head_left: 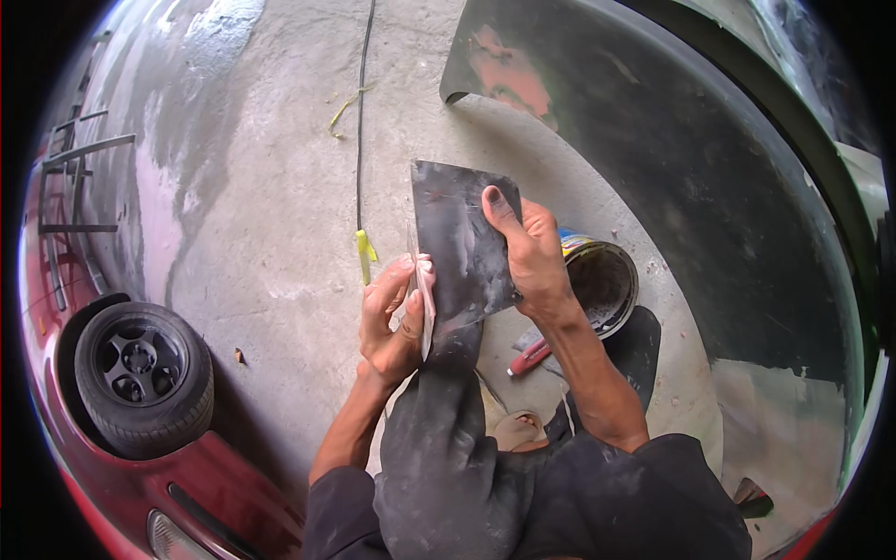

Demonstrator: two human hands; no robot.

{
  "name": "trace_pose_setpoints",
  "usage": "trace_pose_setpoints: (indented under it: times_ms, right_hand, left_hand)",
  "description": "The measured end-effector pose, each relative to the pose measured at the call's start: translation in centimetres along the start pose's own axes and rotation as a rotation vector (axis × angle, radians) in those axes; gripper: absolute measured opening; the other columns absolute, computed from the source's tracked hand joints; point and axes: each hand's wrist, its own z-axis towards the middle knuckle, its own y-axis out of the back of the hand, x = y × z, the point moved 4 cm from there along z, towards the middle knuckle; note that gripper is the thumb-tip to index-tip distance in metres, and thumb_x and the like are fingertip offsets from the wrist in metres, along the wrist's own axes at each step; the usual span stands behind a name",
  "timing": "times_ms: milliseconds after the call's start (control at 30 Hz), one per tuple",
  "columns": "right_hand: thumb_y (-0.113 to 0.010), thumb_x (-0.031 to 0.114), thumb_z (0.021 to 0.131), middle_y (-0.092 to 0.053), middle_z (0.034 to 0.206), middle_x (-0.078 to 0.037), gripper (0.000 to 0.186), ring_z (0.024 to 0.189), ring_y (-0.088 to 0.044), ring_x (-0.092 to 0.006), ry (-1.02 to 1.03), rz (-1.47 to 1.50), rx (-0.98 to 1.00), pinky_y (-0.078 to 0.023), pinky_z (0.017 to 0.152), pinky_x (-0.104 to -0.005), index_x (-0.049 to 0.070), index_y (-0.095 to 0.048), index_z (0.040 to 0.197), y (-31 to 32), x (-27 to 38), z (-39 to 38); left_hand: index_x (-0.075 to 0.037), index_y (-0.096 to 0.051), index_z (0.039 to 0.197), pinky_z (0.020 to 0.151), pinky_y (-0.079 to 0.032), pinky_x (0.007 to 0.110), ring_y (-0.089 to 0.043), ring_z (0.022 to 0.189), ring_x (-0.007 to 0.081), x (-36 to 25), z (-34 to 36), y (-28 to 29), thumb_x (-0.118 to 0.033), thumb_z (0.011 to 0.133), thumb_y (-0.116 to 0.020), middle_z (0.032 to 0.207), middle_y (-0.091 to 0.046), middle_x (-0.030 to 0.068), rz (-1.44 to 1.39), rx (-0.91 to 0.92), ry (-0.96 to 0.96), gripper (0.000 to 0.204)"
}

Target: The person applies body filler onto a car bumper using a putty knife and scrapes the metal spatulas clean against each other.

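A dark, flat rectangular mixing plate (457, 224) with pale smears is held up in front of me, above my bent knee. My right hand (539, 257) grips its right edge, thumb on the face and fingers behind. At the opposite edge, my left hand (387, 322) pinches a thin putty spreader (428, 327), seen nearly edge-on. Pale pink putty (426, 273) coats the spreader where it meets the plate's left edge. Part of the spreader is hidden by my fingers.
A dark car panel (672, 159) with a pink filler patch (509, 70) curves along the right. Near my right forearm stand an open tin (607, 280) and a red-handled tool (529, 358). Left are a wheel (140, 359), red bodywork (233, 476) and a metal frame (89, 229). A black cable (361, 140) crosses the concrete.
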Motion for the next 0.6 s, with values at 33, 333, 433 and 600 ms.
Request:
trace_pose_setpoints:
  times_ms: [33,333,433,600]
  right_hand:
    - [-0.058,0.032,0.102,-0.065,0.080,0.003,0.031,0.067,-0.056,-0.0023,-0.019,0.022,-0.019,-0.047,0.060,-0.0201,0.004,-0.066,0.090,-0.2,0.5,-0.2]
    - [-0.058,0.031,0.103,-0.060,0.077,0.007,0.032,0.067,-0.048,-0.0006,0.008,-0.092,-0.086,-0.041,0.058,-0.0199,0.004,-0.065,0.087,1.7,0.6,-0.5]
    - [-0.059,0.030,0.102,-0.054,0.072,0.007,0.034,0.066,-0.043,-0.0015,0.054,-0.327,-0.133,-0.037,0.056,-0.0221,0.003,-0.061,0.081,3.3,0.8,-0.2]
    - [-0.061,0.029,0.101,-0.044,0.063,0.005,0.042,0.063,-0.037,-0.0049,0.207,-0.589,-0.164,-0.033,0.052,-0.0282,0.000,-0.052,0.072,2.8,1.4,-0.5]
  left_hand:
    - [0.002,-0.064,0.120,0.085,-0.062,0.046,-0.062,0.111,0.0393,0.7,-0.7,-0.4,0.010,0.092,-0.056,0.130,-0.053,0.0225,-0.013,-0.005,-0.013,0.030]
    - [0.004,-0.066,0.121,0.077,-0.053,0.029,-0.069,0.094,0.0185,6.3,-1.6,3.3,0.003,0.089,-0.065,0.104,-0.073,0.0130,-0.253,0.133,0.714,0.032]
    - [0.002,-0.067,0.115,0.075,-0.053,0.027,-0.070,0.092,0.0161,3.7,3.9,5.5,0.003,0.091,-0.062,0.105,-0.073,0.0100,-0.306,0.310,0.586,0.024]
    - [-0.010,-0.064,0.123,0.070,-0.053,0.034,-0.068,0.088,0.0267,-0.3,8.6,4.2,0.000,0.086,-0.065,0.105,-0.069,0.0071,0.039,0.632,0.240,0.039]
